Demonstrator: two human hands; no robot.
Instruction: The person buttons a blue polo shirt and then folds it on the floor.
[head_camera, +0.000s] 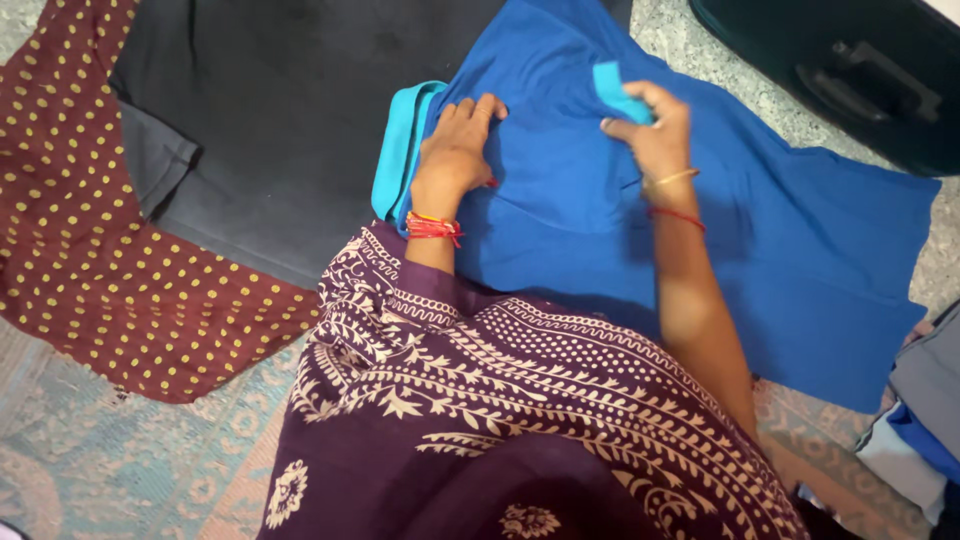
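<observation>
One view only, from a camera on the person's head; it looks steeply down and slightly forward, close over the royal-blue cotton garment (700, 230) spread on the patterned floor mat (120, 460); the purple printed lap fills the lower frame.

royal blue cloth (760, 230) with turquoise trim (398, 150), maroon fabric (80, 220) with yellow dots, dark grey cloth (300, 110), purple garment (520, 420) with cream leaf print
</observation>
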